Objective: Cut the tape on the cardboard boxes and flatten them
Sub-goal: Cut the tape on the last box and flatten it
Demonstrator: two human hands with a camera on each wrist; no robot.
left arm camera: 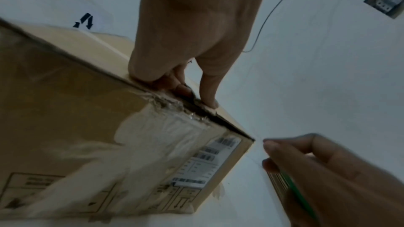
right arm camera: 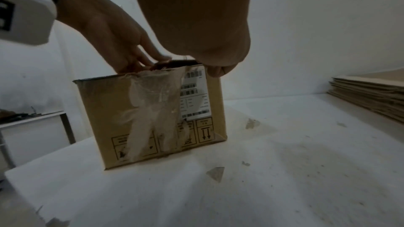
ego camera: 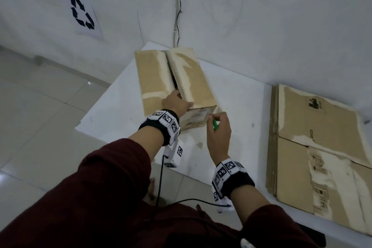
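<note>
One cardboard box (ego camera: 173,80), stiff and probably light, sits mid-frame on the white table (ego camera: 237,94), its top seam parted, as the left hand (ego camera: 175,103) hooks curled fingers into the gap and the right hand (ego camera: 219,135) clenches a green cutter (ego camera: 215,124) at its near corner.

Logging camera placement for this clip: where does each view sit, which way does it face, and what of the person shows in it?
Head: worn high, looking down at the cardboard box on the white table; both forearms, left hand, right hand with the green cutter.
Left wrist: under the left hand, looking along its fingers at the box's top edge; right hand at lower right.
Right wrist: low, facing the box's labelled end; both hands at its top.
Shared: all show the box; head and right wrist show the flattened stack.
</note>
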